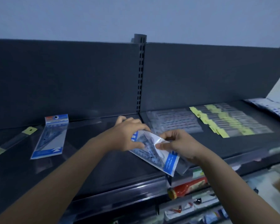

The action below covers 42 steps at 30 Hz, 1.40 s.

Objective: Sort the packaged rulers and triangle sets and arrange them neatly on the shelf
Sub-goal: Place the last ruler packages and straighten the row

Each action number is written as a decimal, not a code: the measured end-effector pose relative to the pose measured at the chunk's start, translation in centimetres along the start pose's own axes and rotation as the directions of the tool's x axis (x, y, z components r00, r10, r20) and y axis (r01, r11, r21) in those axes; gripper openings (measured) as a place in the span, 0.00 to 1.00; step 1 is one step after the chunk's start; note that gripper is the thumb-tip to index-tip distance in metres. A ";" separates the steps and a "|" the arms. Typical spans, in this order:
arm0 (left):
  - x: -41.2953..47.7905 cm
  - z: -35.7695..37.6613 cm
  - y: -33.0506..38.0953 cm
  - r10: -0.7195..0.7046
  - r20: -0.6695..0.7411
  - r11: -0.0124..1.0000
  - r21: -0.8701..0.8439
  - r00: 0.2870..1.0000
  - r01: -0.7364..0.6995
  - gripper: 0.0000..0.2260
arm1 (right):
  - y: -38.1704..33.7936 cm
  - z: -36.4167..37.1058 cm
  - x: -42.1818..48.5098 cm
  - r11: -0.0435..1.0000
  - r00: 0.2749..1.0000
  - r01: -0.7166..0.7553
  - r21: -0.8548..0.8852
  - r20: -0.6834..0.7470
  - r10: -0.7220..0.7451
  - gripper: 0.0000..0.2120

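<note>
Plastic sleeve, glossy and crinkled, with blue-and-white card ends: triangle set pack (153, 152), flat, with triangle shapes showing through the film. It is held tilted over the smooth dark grey metal shelf (103, 167) near the front lip; cannot tell if it touches. Left hand (128, 135) grips the pack's far end, fingers curled over the top, thumb on the near face. Right hand (179, 146) pinches the film at the pack's right edge, thumb against fingers. The hands are close together with the pack between them, and its lower blue end pokes out below the right hand.

Second triangle pack (50, 139) lies flat on the shelf, well left of the left hand, hang-hole header toward the back panel. Long clear ruler pack (10, 143) with yellow tags sits at far left. Right of the slotted post (140, 75), clear ruler sleeves (174, 122) lie in an overlapped row, with yellow-tagged ruler sleeves (229, 120) beside them. Red bottle (189, 186) lies on its side on the lower shelf.
</note>
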<state>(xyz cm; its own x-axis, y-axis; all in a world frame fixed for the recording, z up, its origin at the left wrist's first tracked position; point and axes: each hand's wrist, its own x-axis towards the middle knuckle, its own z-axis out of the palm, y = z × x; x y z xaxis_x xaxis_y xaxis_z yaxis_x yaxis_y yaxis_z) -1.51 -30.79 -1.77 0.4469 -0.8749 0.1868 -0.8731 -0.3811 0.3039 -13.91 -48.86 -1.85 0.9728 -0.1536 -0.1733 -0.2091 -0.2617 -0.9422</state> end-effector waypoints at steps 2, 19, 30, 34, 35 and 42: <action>2.0 1.0 1.3 -0.081 0.046 0.990 -0.111 0.996 0.085 0.10 | 0.9 -2.7 0.0 0.999 0.999 0.027 -0.030 -0.017 -0.027 0.06; 8.4 0.5 4.5 -0.467 -0.096 0.772 -0.528 0.879 0.353 0.03 | 7.2 -20.2 5.3 0.928 0.957 0.221 -0.299 0.251 -0.147 0.11; 10.6 0.2 1.1 -0.518 -0.090 0.738 -0.549 0.850 0.391 0.03 | 7.9 -16.1 10.5 0.737 0.889 0.457 -0.498 0.237 -0.391 0.11; 13.8 0.8 1.3 -0.477 -0.013 0.664 -0.661 0.879 0.350 0.08 | 8.3 -18.3 10.0 0.851 0.849 0.431 -0.300 -0.183 -0.495 0.13; 15.0 1.1 1.8 -0.448 0.006 0.657 -0.677 0.894 0.333 0.09 | 8.1 -19.4 9.7 0.869 0.833 0.428 -0.248 -0.265 -0.486 0.19; 25.5 4.6 9.3 -0.243 0.097 0.705 -0.666 0.965 0.244 0.06 | 7.7 -28.6 6.9 0.910 0.882 0.377 -0.174 -0.233 -0.410 0.36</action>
<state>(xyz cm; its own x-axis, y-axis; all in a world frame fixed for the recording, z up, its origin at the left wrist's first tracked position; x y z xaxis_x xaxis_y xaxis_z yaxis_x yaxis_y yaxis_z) 0.86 -58.01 1.48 0.6246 -0.7808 0.0162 -0.3769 -0.2832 0.8819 -11.67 -79.17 -2.14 0.9205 -0.2498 0.3003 0.1595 -0.4613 -0.8728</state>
